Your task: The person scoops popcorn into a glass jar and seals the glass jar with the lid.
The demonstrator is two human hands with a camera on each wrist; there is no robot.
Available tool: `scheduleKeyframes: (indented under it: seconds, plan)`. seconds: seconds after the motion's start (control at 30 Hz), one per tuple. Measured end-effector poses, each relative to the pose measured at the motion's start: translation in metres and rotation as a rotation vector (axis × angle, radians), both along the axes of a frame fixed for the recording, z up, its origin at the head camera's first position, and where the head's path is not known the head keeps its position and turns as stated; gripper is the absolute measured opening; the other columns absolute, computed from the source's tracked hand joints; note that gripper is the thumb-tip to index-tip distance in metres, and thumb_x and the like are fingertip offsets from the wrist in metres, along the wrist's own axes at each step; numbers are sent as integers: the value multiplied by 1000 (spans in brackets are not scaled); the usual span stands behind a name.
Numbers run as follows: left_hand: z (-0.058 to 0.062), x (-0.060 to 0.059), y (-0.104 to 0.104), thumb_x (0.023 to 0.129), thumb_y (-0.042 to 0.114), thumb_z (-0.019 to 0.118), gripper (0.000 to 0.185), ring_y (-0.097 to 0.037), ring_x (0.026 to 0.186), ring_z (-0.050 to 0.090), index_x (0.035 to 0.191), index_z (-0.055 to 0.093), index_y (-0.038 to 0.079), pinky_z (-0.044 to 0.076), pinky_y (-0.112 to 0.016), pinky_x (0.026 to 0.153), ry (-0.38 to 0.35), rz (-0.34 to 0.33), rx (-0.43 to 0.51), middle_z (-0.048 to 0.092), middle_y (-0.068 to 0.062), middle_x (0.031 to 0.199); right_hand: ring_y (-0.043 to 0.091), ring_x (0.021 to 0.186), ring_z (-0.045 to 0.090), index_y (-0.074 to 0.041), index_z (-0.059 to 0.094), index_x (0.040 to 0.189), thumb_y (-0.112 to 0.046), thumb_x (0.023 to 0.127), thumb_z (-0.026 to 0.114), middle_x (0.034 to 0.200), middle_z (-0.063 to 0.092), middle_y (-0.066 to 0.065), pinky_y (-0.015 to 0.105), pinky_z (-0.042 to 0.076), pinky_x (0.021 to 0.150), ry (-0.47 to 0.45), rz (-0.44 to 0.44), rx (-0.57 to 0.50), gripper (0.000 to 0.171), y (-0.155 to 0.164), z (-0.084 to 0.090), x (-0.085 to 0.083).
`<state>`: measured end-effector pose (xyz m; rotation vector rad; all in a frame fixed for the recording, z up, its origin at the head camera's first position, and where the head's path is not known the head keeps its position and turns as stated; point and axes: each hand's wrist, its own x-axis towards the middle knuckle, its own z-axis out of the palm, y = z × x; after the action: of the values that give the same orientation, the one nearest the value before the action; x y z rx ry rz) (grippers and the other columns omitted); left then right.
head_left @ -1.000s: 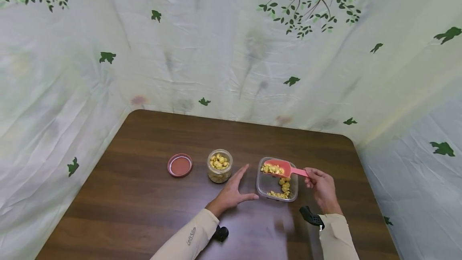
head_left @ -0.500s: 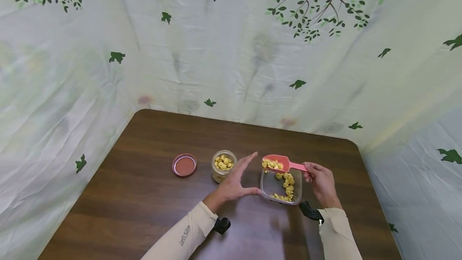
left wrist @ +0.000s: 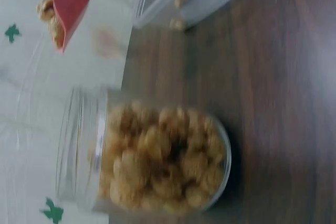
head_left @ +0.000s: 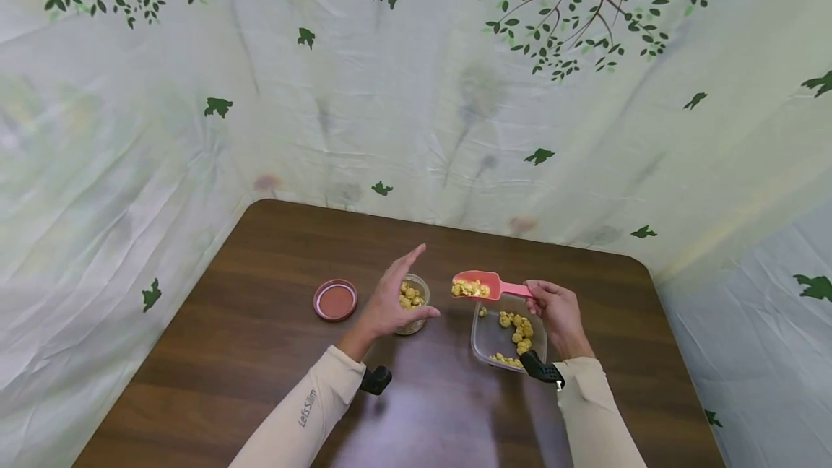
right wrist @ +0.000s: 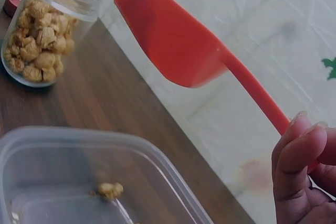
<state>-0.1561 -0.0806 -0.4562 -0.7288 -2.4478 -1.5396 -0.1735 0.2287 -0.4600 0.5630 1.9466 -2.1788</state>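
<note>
My right hand (head_left: 559, 316) grips the handle of a red scoop (head_left: 492, 286) loaded with popcorn (head_left: 469, 287). The scoop is raised above the far left corner of a clear plastic container (head_left: 477, 341), which has more popcorn along its right and near sides. My left hand (head_left: 386, 305) is spread, thumb apart from the fingers, at the near left of a glass jar (head_left: 416, 323) and partly hides it in the head view. The left wrist view shows the upright jar (left wrist: 157, 156) well filled with popcorn; no fingers appear there. Whether the left hand touches the jar, I cannot tell.
A red jar lid (head_left: 335, 300) lies on the brown wooden table (head_left: 292, 244), left of the jar. Behind the table hangs a pale cloth (head_left: 422, 128) printed with leaves and branches.
My right hand has lifted the loaded scoop out of the container and moved it left. My left hand has moved from between jar and container leftward to the jar.
</note>
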Motion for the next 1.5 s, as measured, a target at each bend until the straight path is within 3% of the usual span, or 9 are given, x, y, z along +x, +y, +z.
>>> scheduleKeyframes:
  seconds: [0.23, 0.47, 0.7, 0.77, 1.13, 1.5]
  plan:
    - [-5, -9, -24, 71, 72, 67, 105, -34, 137, 33, 152, 31, 16, 26, -63, 107, -33, 49, -5, 36, -11, 152, 7, 57, 54, 15, 51, 124, -7, 101, 47, 73, 62, -1, 15, 48, 55, 17, 28, 4, 32, -14, 2, -9]
    - [-19, -13, -37, 71, 76, 64, 107, -35, 138, 33, 151, 32, 13, 26, -61, 108, -47, 68, -12, 36, -12, 153, 8, 56, 54, 15, 53, 122, -7, 100, 49, 72, 62, 0, 16, 48, 54, 10, 17, -33, 31, -24, 2, -15]
    - [-35, -16, -45, 75, 44, 80, 95, -34, 139, 31, 151, 32, 13, 26, -57, 110, -102, 65, -27, 35, -11, 153, 8, 55, 54, 15, 52, 123, -6, 100, 48, 73, 63, 0, 15, 48, 54, 17, 27, -33, 31, -32, 1, -20]
    - [-39, -16, -46, 75, 37, 81, 94, -33, 140, 31, 151, 32, 14, 26, -57, 111, -133, 73, -37, 34, -10, 154, 7, 55, 54, 15, 53, 123, -5, 100, 48, 73, 63, 0, 16, 48, 53, 21, 32, -33, 31, -35, 1, -21]
    - [-62, -11, -45, 75, 32, 83, 90, -32, 138, 34, 150, 36, 17, 27, -53, 111, -254, 120, -55, 39, -9, 151, 8, 54, 54, 14, 57, 118, -4, 99, 51, 74, 63, 2, 16, 48, 52, 29, 32, -64, 26, -47, 1, -22]
    - [-83, -8, -41, 70, 24, 87, 89, -33, 135, 39, 145, 43, 8, 27, -52, 111, -280, 112, 24, 46, -12, 146, 8, 53, 53, 15, 56, 116, -4, 98, 53, 71, 62, 4, 16, 48, 51, 41, 52, -48, 26, -55, 2, -20]
